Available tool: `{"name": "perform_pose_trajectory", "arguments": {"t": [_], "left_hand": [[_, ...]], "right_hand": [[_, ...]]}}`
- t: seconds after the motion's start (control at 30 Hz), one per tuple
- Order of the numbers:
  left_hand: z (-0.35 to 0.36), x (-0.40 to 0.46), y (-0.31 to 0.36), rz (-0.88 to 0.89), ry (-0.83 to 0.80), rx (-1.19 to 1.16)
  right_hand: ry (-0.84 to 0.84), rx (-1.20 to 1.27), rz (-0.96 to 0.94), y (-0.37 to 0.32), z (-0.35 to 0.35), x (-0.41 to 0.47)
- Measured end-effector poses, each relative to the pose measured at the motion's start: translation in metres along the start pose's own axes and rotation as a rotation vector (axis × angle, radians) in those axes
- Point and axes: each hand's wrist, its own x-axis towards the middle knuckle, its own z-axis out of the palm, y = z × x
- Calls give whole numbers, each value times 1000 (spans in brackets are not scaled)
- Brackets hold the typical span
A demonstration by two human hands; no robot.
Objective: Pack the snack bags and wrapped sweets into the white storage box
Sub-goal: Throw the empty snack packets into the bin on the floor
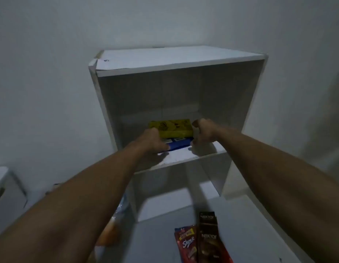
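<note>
- Plain white walls stand behind the white storage box [176, 61], an open-fronted cube with a shelf across its middle; the light is dim and the picture soft.
- Both hands reach into the upper compartment, where a yellow packet [171, 128] lies on top of a blue packet [176, 144], the pair resting on the shelf [184, 155] near its front edge.
- At the left end of the stack, the left hand [150, 143] has its fingers curled around it, thumb near the blue packet's corner.
- On the right end, the right hand [202, 132] is curled against the yellow packet, knuckles up; it seems to pinch the stack from that side.
- Judging by their look, these are light, flat packets in slick film: the top one may slide off the lower, so squeezing both ends together and keeping the stack level looks the safest hold. Contents are likely brittle, so a gentle squeeze is wise.
- Count in the box: one yellow, one blue.
- Count outside, on the white surface [250, 234] in front: one red snack bag [185, 243] and one dark brown bar [209, 238], side by side and touching.
- Something clear and orange [110, 230] sits under the left forearm, too blurred to name.
</note>
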Motion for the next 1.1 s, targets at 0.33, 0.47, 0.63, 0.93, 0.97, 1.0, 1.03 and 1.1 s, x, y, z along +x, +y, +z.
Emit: {"name": "perform_pose_trajectory", "arguments": {"t": [0.33, 0.47, 0.63, 0.93, 0.97, 1.0, 1.03, 1.1], "left_hand": [[19, 34, 12, -472, 80, -871], [30, 48, 11, -577, 68, -1106], [36, 50, 9, -587, 64, -1111], [20, 23, 7, -499, 45, -993], [19, 19, 6, -484, 32, -987], [18, 16, 4, -469, 11, -984], [17, 11, 3, -454, -13, -987], [16, -3, 2, -409, -61, -982]], "right_hand": [[-100, 110, -81, -1, 7, 53], [-153, 75, -69, 1, 11, 63], [-112, 66, -77, 5, 1, 58], [-62, 206, 10, 14, -9, 14], [-32, 222, 19, 15, -11, 5], [-3, 225, 28, 16, -12, -5], [20, 220, 44, 17, -14, -16], [55, 212, 84, 18, -15, -40]]}}
